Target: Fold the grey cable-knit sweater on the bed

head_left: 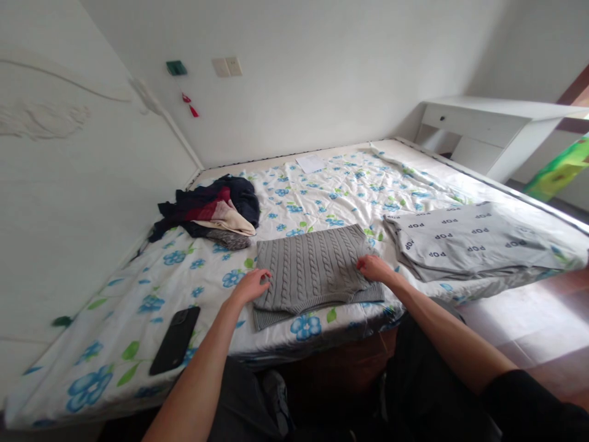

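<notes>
Grey knitted sweater (313, 270) with rope lines. White bed sheet (322, 196) with blue flowers, green leaves. Black phone (175, 339). Grey cloth (464, 242) with black "POP" words.
</notes>
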{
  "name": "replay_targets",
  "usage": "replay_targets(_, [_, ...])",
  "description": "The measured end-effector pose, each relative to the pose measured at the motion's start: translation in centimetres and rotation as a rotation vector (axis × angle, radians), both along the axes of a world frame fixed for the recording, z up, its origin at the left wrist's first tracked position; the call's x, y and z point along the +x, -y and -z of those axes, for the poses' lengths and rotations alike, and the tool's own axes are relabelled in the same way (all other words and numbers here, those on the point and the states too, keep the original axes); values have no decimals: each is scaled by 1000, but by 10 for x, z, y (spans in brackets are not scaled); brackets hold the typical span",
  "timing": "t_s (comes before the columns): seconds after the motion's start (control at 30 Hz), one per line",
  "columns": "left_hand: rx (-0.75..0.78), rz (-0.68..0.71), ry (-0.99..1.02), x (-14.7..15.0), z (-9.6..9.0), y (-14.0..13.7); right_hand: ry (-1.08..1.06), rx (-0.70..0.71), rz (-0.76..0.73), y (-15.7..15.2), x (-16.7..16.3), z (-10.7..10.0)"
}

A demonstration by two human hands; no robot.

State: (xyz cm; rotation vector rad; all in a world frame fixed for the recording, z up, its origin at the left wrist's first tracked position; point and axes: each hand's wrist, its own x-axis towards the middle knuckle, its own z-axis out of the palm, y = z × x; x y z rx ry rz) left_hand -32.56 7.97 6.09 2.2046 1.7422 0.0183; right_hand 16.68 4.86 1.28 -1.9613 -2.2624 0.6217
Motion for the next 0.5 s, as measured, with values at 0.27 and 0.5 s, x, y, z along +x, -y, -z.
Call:
replay_targets(0.27, [-106,-457,145,-22,18,-52,-72,87,-67,-18,-23,3])
replay_targets(0.5, [-287,-552,334,-25,14,-56,-117,37,-82,-38,-44,3])
